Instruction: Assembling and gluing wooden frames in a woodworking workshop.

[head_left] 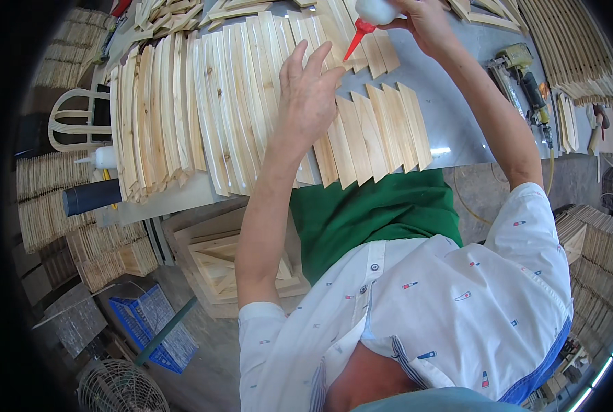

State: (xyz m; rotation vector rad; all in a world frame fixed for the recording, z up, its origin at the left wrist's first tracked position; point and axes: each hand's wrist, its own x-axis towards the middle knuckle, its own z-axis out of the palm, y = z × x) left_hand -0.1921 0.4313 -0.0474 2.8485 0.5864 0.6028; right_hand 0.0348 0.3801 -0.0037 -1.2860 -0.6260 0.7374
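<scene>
My right hand (426,27) grips a white squeeze bottle (375,10), its red nozzle (356,40) slanting down to the left, tip close to the wooden slats by my left fingers. Spread over the slats, my left hand (308,99) rests with fingers apart. White glue-like lines run along the slats (214,103) left of that hand. Short slats with slanted ends (382,130) lie bare in a row along the table's near edge. A plainer row of slats (159,110) stands packed together farther left.
On the grey metal table (450,130) lie nail guns (526,82) at the right. Loose wood pieces (166,17) are heaped at the far left. A second white bottle (100,158) and a curved wooden frame (76,120) sit at the left edge. A blue crate (155,326) stands on the floor.
</scene>
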